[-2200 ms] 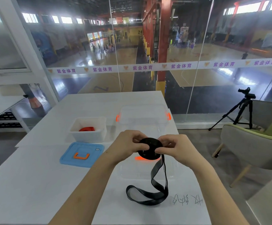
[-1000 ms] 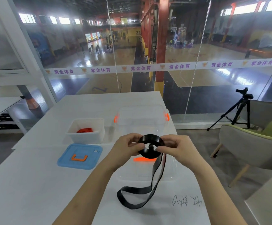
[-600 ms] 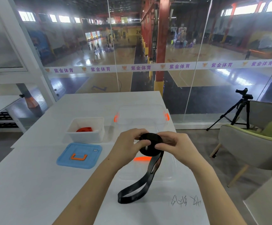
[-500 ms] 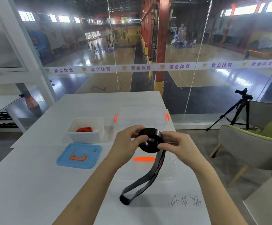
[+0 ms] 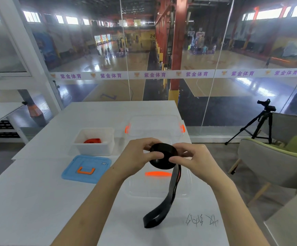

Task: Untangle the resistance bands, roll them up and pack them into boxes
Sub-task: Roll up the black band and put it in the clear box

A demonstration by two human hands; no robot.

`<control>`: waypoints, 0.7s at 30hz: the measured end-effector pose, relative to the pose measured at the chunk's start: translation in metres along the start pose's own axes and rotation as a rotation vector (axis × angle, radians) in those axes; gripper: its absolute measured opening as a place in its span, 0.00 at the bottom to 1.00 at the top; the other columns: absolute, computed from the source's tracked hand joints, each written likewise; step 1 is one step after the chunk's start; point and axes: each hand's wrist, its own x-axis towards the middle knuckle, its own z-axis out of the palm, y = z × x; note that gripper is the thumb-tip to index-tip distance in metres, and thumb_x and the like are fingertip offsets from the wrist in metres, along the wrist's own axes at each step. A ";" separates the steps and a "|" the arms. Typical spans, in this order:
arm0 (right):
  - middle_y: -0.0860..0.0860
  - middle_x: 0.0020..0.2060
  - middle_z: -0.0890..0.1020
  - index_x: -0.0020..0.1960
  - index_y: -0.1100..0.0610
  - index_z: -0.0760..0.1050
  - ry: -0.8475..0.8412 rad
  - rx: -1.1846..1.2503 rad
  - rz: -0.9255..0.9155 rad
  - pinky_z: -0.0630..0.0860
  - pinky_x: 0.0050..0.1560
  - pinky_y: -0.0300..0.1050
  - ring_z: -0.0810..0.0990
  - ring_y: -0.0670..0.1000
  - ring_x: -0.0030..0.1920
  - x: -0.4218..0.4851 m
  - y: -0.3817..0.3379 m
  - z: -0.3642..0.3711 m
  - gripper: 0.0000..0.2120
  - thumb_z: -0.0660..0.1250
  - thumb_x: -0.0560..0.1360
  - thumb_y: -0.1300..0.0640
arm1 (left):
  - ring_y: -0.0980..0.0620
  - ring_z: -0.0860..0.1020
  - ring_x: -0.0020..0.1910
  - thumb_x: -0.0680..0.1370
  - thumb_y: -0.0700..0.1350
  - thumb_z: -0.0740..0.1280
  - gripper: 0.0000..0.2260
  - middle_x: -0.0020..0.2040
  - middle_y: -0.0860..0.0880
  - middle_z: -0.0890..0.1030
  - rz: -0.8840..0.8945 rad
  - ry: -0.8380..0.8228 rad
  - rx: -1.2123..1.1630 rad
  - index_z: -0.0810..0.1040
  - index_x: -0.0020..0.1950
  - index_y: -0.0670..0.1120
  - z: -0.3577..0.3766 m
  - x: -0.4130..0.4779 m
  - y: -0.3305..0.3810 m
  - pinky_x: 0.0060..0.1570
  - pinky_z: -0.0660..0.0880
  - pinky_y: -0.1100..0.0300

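A black resistance band [image 5: 162, 156] is partly wound into a flat roll held above the table. My left hand [image 5: 137, 157] pinches the roll's left side and my right hand [image 5: 194, 159] pinches its right side. The unrolled tail [image 5: 169, 197] hangs from the roll down to the white table [image 5: 37, 192], and its looped end rests there. A rolled red band [image 5: 92, 140] lies inside a white box [image 5: 94, 146] at the left. A clear box with orange clips [image 5: 154, 126] stands behind my hands.
A blue lid with an orange handle [image 5: 86, 168] lies in front of the white box. A clear lid with an orange handle [image 5: 157, 181] lies under my hands. A glass wall stands behind the table. A green chair [image 5: 275, 162] and a tripod [image 5: 261, 121] are at the right.
The roll has grown as my hands wound the band. The hanging tail has become shorter, and its looped end has slid across the table toward me.
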 end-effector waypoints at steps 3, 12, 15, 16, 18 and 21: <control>0.43 0.48 0.88 0.56 0.48 0.86 0.030 0.150 0.020 0.82 0.58 0.39 0.86 0.46 0.53 -0.002 0.002 0.000 0.14 0.78 0.74 0.62 | 0.53 0.84 0.56 0.78 0.45 0.74 0.09 0.49 0.56 0.87 0.002 0.037 -0.136 0.86 0.56 0.56 0.003 -0.002 0.000 0.57 0.82 0.53; 0.45 0.43 0.88 0.48 0.44 0.87 0.149 0.262 0.026 0.82 0.56 0.46 0.86 0.51 0.48 -0.004 0.002 0.002 0.16 0.80 0.71 0.65 | 0.47 0.85 0.56 0.76 0.46 0.75 0.15 0.54 0.49 0.87 -0.026 0.058 -0.368 0.84 0.63 0.53 -0.005 -0.006 0.004 0.52 0.84 0.55; 0.43 0.41 0.85 0.47 0.43 0.86 0.145 0.223 0.005 0.82 0.55 0.47 0.85 0.51 0.47 -0.004 0.003 0.005 0.14 0.80 0.72 0.63 | 0.47 0.85 0.56 0.77 0.48 0.75 0.14 0.54 0.50 0.87 -0.027 0.017 -0.323 0.84 0.62 0.54 -0.010 -0.007 0.005 0.54 0.84 0.53; 0.43 0.42 0.84 0.48 0.43 0.86 0.144 0.205 -0.016 0.81 0.55 0.44 0.84 0.49 0.48 -0.005 0.004 0.005 0.14 0.79 0.73 0.62 | 0.48 0.85 0.56 0.77 0.46 0.75 0.12 0.53 0.52 0.87 -0.021 0.026 -0.276 0.84 0.60 0.54 -0.010 -0.008 0.005 0.55 0.84 0.52; 0.44 0.45 0.83 0.50 0.44 0.85 0.144 0.166 -0.057 0.80 0.53 0.39 0.84 0.48 0.50 -0.006 0.006 0.006 0.14 0.78 0.74 0.63 | 0.51 0.84 0.55 0.78 0.45 0.75 0.10 0.51 0.55 0.86 -0.010 0.065 -0.189 0.84 0.59 0.54 -0.007 -0.008 0.006 0.54 0.84 0.53; 0.44 0.46 0.84 0.50 0.44 0.85 0.140 0.197 -0.027 0.81 0.54 0.40 0.84 0.47 0.51 -0.006 0.008 0.006 0.15 0.78 0.74 0.64 | 0.51 0.84 0.54 0.78 0.44 0.74 0.10 0.51 0.53 0.86 -0.024 0.086 -0.185 0.84 0.59 0.52 0.001 -0.010 0.005 0.52 0.85 0.54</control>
